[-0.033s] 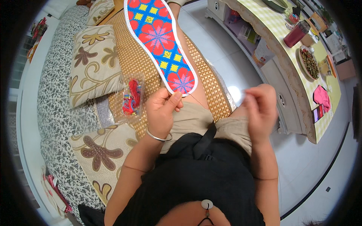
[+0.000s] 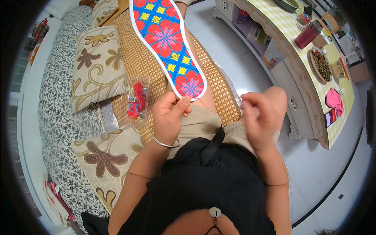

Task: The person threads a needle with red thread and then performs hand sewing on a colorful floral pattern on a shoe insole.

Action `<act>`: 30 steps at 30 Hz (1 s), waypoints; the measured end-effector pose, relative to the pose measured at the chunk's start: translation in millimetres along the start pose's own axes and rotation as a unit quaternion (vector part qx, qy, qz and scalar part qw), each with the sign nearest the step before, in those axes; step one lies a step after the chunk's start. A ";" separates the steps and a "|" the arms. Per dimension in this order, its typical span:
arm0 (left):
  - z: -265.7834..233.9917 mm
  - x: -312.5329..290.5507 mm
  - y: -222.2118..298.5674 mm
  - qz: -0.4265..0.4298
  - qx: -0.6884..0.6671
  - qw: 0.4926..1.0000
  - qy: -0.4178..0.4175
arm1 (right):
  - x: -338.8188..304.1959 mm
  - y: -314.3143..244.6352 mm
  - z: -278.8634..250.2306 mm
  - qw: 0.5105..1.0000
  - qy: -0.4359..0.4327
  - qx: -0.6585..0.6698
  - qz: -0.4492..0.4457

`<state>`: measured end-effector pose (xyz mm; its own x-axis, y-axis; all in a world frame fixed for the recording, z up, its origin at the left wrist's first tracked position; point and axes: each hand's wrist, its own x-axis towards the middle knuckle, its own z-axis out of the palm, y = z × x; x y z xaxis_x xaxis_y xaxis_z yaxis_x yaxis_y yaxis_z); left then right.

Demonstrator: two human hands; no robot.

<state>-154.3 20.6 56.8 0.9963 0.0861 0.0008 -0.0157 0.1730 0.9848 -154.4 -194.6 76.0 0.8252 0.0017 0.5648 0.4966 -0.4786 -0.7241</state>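
Note:
An embroidered insole (image 2: 168, 47) with red flowers, yellow diamonds and a blue ground stretches away from me over my leg. My left hand (image 2: 170, 115) is closed on its near end, thumb on top and fingers curled beneath. A thin reddish thread (image 2: 204, 105) trails from that end toward my thigh. Off to the right, apart from the insole, my right hand (image 2: 260, 119) is raised with thumb and forefinger pinched together. It is slightly blurred, and whatever is in the pinch is too small to make out.
A clear plastic bag of red and coloured thread (image 2: 137, 102) lies on the woven mat (image 2: 156, 84) at left, near patterned cushions (image 2: 98, 64). On the right, a cloth-covered table (image 2: 335, 121) carries a flask (image 2: 308, 34), a plate of food (image 2: 321, 64), a pink cloth (image 2: 334, 102) and a phone (image 2: 331, 117).
My right hand has moved left, closer to the insole, and its knuckles no longer cover my right knee. The insole has shifted very slightly to the right in my left hand.

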 end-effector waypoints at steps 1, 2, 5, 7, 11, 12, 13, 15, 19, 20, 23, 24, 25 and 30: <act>1.6 -2.7 1.2 0.002 0.004 1.000 -0.007 | -3.9 -0.3 16.9 0.999 0.001 0.048 -0.022; 2.5 -4.8 1.5 0.004 0.007 1.000 -0.012 | 0.2 -6.0 24.0 0.996 -0.011 0.039 -0.078; 3.9 -8.4 0.9 0.017 0.020 0.999 -0.024 | 1.0 -7.2 34.4 0.992 -0.021 0.030 -0.122; 4.6 -9.4 0.0 0.024 0.018 0.999 -0.026 | 1.8 -12.7 33.7 0.990 -0.048 0.013 -0.130; 8.3 -10.1 -0.3 0.037 0.002 0.999 -0.027 | 0.6 -14.5 35.4 0.988 -0.074 -0.004 -0.139; 8.4 -9.7 -0.7 0.042 0.002 0.999 -0.029 | 0.4 -14.2 36.3 0.988 -0.071 -0.006 -0.140; 8.4 -9.7 -1.0 0.042 0.002 0.999 -0.030 | 0.2 -14.0 37.2 0.988 -0.068 -0.009 -0.142; 8.3 -9.6 -1.4 0.042 0.002 0.999 -0.032 | -0.2 -14.0 37.9 0.987 -0.064 -0.015 -0.144; 7.3 -9.7 -3.0 0.049 0.001 0.998 -0.031 | -0.6 -16.6 36.0 0.988 -0.079 -0.029 -0.133; 6.7 -10.0 -3.6 0.049 0.002 0.998 -0.031 | -0.7 -17.4 35.2 0.988 -0.087 -0.032 -0.127; 7.3 -11.0 -2.3 0.042 0.002 0.999 -0.028 | -1.6 -11.9 39.2 0.995 -0.047 0.063 -0.055; 7.7 -11.8 -1.5 0.038 0.003 0.999 -0.027 | -1.2 -9.4 41.4 0.988 -0.043 0.149 0.025; 7.5 -12.4 -1.3 0.030 0.009 0.999 -0.038 | -0.3 -6.7 44.2 0.966 -0.038 0.233 0.105; 9.2 -14.0 3.9 -0.009 0.043 0.996 -0.078 | -1.1 -9.8 46.5 0.838 -0.072 0.450 0.300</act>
<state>-167.6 11.0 62.3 0.9974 -0.0715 0.0031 0.0032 0.0888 0.9960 -147.6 -149.1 64.1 0.9908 0.1343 -0.0141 -0.0704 0.4249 -0.9025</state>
